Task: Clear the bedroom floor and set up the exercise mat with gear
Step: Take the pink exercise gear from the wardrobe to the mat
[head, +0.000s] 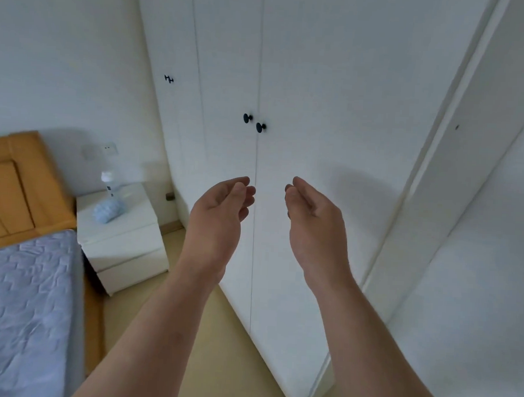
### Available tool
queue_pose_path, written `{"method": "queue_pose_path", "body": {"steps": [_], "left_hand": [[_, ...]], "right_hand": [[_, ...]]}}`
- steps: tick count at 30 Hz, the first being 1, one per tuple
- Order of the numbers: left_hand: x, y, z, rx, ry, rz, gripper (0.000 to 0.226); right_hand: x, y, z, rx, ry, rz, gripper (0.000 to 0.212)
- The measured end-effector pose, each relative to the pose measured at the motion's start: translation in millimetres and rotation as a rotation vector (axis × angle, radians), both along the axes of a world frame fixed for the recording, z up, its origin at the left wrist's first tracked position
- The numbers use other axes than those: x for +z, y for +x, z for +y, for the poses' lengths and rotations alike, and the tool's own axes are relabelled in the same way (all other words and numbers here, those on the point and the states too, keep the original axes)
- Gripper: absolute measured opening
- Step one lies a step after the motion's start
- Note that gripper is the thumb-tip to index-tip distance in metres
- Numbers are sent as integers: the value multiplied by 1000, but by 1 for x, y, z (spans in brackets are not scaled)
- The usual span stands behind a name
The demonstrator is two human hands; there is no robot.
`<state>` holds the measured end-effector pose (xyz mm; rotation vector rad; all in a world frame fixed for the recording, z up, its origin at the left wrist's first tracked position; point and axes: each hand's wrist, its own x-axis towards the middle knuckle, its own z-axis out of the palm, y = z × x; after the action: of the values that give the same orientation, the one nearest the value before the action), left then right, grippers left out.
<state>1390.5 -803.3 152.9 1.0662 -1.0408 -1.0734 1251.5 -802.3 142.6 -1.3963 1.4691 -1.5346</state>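
Observation:
Both my hands are raised in front of a white wardrobe [320, 80] whose doors are closed. My left hand [221, 208] has its fingers loosely curled and holds nothing. My right hand [312, 212] mirrors it, also holding nothing. They hang below two black round knobs [254, 122] on either side of the door seam, not touching them. No exercise mat or gear shows in this view.
A white nightstand [123, 246] stands at the left, carrying a clear bottle [109, 182] and a pale blue fluffy object [108, 211]. A bed with a grey-blue cover [25, 302] and an orange headboard [12, 187] fills the lower left. Beige floor [206, 346] runs between bed and wardrobe.

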Motion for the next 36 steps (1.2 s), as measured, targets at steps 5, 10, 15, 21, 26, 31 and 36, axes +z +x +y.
{"method": "queue_pose_path", "body": {"steps": [5,10,15,21,26,31,36], "left_hand": [[-5,62,-88,-64,-29,19,23],[-8,113,-163,-218,10,11,22],[-1,134,-225,-343,22,40,22],[-2,129,-289,-496,25,13,22],[-1,122,-336,-586,5,-34,21],[-1,123,-378,-700,-27,-45,22],[-6,126,-408,-837,5,-30,23]], "right_hand": [[-6,53,-79,-111,-2,-23,45],[-3,95,-136,-290,-10,-70,43],[0,116,-180,-412,15,-83,46],[-2,118,-232,-564,2,-50,43],[1,111,-271,-679,0,14,39],[3,118,-300,-769,10,147,35],[6,128,-324,-913,21,209,25]]}}
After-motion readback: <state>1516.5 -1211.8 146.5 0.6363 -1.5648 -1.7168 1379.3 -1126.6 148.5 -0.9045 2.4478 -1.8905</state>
